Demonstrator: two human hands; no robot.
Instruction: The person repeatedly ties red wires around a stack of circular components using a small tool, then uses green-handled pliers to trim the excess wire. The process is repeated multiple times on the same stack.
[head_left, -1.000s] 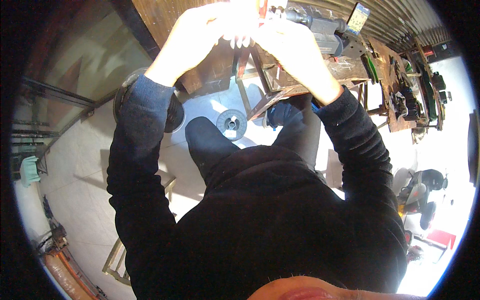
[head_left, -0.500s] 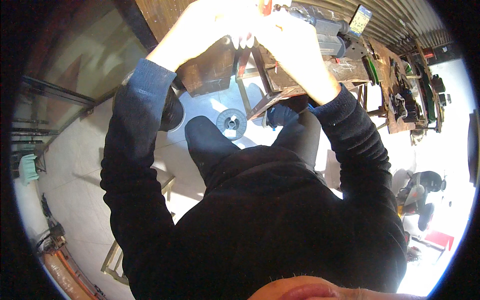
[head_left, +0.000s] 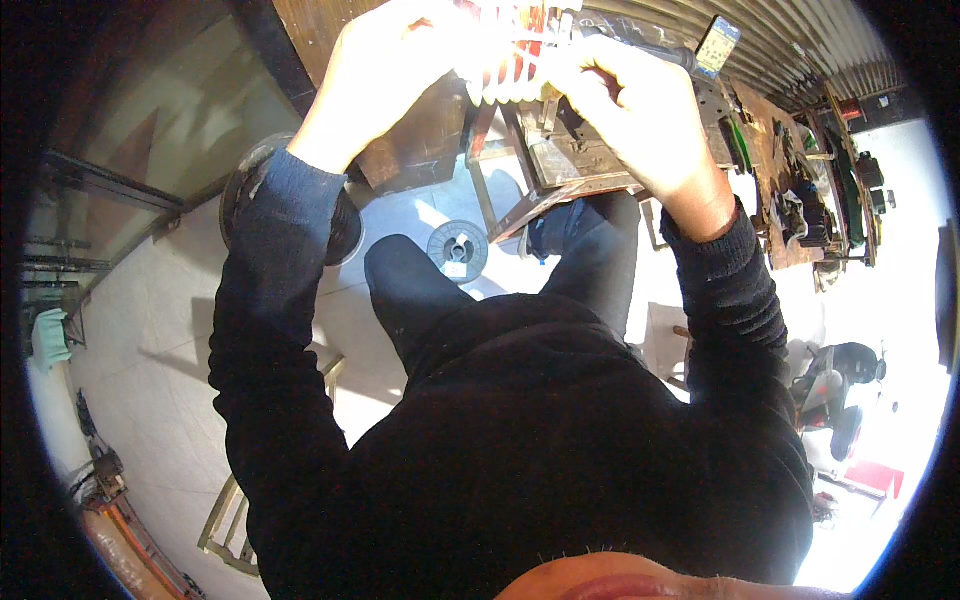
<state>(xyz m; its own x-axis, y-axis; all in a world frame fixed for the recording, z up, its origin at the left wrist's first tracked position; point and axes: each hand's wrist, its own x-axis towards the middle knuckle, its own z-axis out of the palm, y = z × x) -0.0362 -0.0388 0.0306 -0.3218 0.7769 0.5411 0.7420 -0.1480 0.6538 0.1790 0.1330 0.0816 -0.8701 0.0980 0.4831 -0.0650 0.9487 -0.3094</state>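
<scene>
One head-worn fisheye view looks steeply down, close over the person's torso, toward raised hands and floor.

Cluttered workbench crowds right; open floor left, spool below.

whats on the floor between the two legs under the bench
In the head view, a dark round spool lies on the pale floor between the left leg and the right leg.
</scene>
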